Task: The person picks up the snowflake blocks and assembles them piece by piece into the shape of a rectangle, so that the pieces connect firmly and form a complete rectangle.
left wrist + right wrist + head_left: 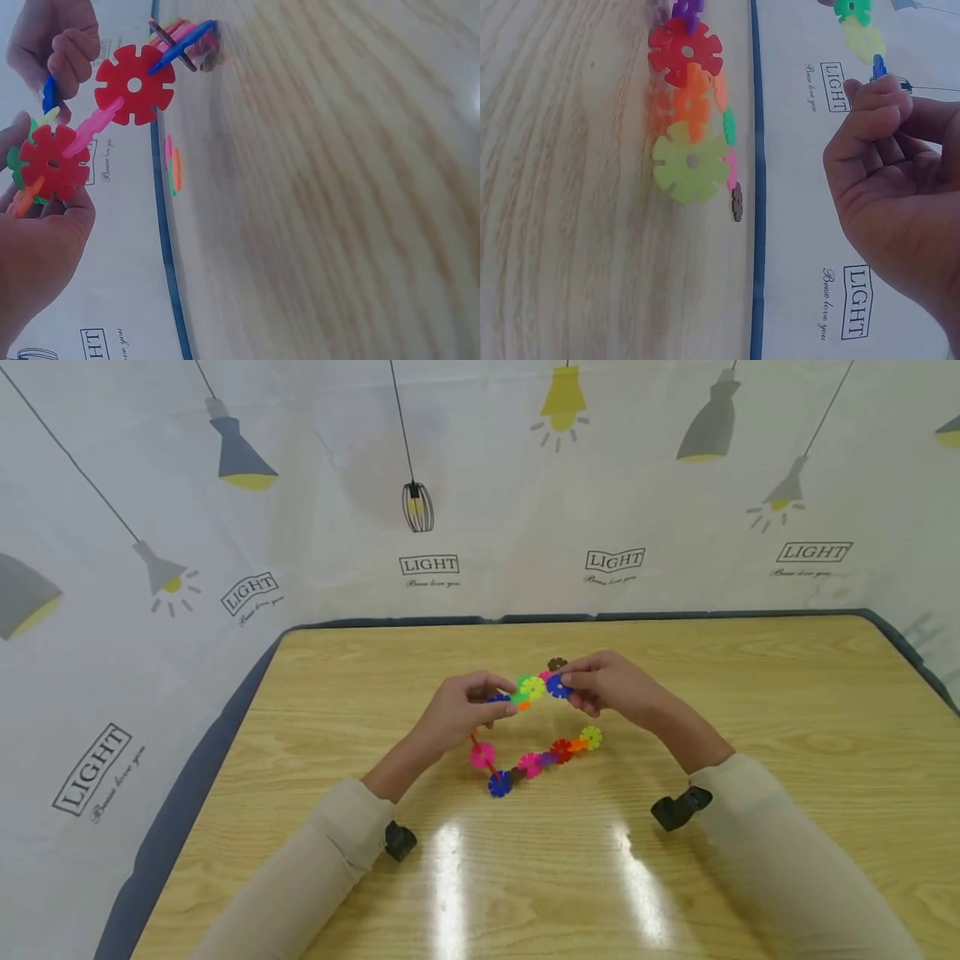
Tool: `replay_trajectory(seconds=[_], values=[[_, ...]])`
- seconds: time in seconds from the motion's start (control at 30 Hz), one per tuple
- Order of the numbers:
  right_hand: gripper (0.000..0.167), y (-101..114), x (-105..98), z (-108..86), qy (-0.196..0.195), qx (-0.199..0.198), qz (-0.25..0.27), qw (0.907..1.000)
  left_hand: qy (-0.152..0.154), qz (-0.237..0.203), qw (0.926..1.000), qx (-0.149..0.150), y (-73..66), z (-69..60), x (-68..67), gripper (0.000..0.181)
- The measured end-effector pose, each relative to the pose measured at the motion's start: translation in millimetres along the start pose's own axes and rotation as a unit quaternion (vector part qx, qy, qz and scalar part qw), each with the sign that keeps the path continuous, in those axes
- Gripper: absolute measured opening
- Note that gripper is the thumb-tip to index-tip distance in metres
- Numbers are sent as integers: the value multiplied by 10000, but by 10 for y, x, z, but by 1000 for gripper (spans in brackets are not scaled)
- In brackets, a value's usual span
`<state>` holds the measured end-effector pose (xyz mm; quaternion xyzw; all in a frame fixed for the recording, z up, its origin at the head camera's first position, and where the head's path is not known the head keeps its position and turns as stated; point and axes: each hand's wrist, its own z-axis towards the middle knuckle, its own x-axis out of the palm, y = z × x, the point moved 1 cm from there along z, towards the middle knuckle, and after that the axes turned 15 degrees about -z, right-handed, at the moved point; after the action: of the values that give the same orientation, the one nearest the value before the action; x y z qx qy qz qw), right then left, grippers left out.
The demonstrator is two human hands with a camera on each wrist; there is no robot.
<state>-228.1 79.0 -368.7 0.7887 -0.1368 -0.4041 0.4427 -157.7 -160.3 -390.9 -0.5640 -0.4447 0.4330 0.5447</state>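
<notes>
My left hand (465, 706) pinches one end of a chain of notched plastic interlocking discs, around a green disc (519, 697). A yellow disc (533, 687) sticks out from it toward the right. Between its thumb and fingers, my right hand (611, 685) pinches a blue disc (557, 685) edge to edge with the yellow one; whether they are joined I cannot tell. From the left hand the chain drops past a red disc (135, 85) and a pink disc (483, 755) to a blue corner disc (500, 783), then runs right to a pale yellow end disc (692, 161).
Behind the hands, a brown disc (737, 202) and a few other loose discs lie on the wooden table (337, 693). A white cloth printed with lamps (510, 485) hangs beyond the table's dark back edge.
</notes>
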Motion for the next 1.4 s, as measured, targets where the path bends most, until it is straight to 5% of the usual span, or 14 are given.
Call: replay_trajectory(seconds=[0.63,1.4], values=[[31,136,-63,-91,262,-167,-250,9992,613,482,9968,-184,-98,-2,33,36],[33,156,-17,-126,-3,-235,-275,9993,508,267,9983,22,-67,18,64,38]])
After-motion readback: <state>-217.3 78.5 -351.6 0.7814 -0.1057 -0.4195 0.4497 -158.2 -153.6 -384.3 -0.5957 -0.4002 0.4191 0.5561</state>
